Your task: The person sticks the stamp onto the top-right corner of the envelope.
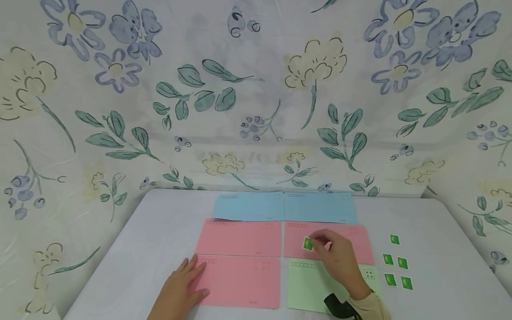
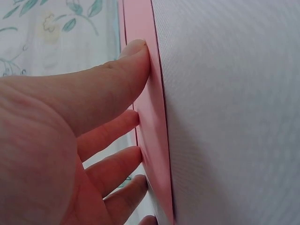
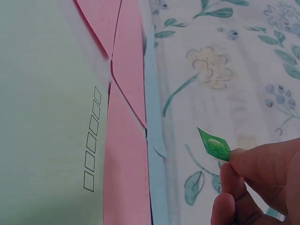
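My right hand [image 1: 335, 257] pinches a small green postage stamp [image 3: 215, 145] by one edge between thumb and fingertips. In the head view that hand is over the right pink envelope [image 1: 358, 240] and the upper part of the green envelope [image 1: 306, 286]. My left hand [image 1: 179, 284] rests with fingers spread on the left edge of the front pink envelope [image 1: 240, 284]. In the left wrist view its thumb [image 2: 136, 56] lies on the pink paper. Part of the green envelope is hidden beneath the right hand and wrist.
Several green stamps [image 1: 402, 263] lie on the white table [image 1: 432, 222] at the right. Two blue envelopes [image 1: 250, 206] lie along the back, with another pink envelope [image 1: 240, 238] in front of the left one. A flower-patterned cloth [image 1: 256, 89] hangs behind the table.
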Tool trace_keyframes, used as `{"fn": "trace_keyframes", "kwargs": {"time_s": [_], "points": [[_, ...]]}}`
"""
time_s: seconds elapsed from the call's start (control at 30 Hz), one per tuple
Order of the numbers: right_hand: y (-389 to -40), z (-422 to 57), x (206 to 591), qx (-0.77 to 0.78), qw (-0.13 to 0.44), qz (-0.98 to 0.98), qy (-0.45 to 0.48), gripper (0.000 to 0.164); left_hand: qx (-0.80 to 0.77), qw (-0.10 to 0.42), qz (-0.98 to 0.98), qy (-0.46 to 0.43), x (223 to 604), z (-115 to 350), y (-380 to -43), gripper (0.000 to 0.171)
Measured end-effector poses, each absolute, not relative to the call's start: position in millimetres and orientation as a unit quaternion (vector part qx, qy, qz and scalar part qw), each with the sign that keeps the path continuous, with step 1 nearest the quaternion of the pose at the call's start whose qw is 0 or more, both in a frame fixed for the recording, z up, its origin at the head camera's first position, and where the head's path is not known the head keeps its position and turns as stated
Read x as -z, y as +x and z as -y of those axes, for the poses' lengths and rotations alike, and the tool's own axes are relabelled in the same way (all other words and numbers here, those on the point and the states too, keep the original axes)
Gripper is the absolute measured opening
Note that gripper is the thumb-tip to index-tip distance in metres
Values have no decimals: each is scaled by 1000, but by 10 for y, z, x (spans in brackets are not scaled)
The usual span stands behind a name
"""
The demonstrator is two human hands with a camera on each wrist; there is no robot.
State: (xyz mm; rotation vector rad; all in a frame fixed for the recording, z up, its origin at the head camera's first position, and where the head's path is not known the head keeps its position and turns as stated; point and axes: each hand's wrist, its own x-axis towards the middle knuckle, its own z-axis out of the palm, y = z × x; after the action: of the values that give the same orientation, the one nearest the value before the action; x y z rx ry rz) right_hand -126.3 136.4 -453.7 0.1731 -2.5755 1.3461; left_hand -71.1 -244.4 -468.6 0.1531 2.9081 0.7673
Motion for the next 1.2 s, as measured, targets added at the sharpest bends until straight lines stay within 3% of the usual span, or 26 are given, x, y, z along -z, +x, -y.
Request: {"fn": "trace_keyframes", "kwargs": {"time_s": [0.37,1.2], "points": [[-1234,-1106,4565,-470,84,875,77,9,-243,82,-966,40,4679,2427,-749,67],[-1249,-673,4691,-501,88,853,119,8,-242,79,-966,47,4697,2435,-745,68]]}}
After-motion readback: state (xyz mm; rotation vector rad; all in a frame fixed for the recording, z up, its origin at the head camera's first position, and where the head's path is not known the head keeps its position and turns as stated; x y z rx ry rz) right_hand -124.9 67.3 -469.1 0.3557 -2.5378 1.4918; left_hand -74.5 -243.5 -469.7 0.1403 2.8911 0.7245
